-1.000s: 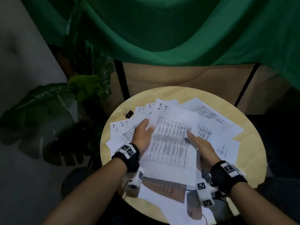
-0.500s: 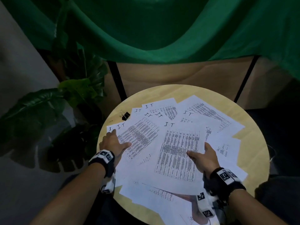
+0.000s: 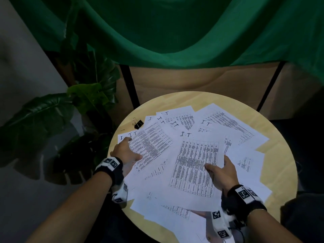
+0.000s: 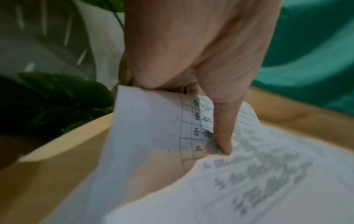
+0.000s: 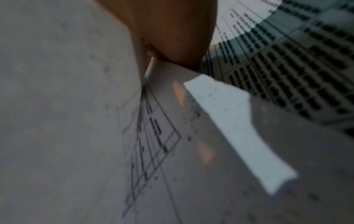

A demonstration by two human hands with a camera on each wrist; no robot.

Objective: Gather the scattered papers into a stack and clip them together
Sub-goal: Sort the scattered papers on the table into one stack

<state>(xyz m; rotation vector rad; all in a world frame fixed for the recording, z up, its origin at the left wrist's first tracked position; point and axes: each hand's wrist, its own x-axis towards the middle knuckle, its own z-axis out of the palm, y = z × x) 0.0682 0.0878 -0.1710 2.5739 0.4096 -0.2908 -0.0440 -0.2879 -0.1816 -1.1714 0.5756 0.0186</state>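
- papers (image 3: 191,155) fanned loose, overlapping, over most of the round wooden table (image 3: 280,165); not stacked
- left hand (image 3: 125,152) on the left sheets; thumb presses down, a sheet edge curls up at the fingers; grip unclear
- right hand (image 3: 221,170) flat on the big table-print sheet, fingers straight
- black binder clip (image 3: 138,124) on bare wood at the far-left edge, just beside the papers
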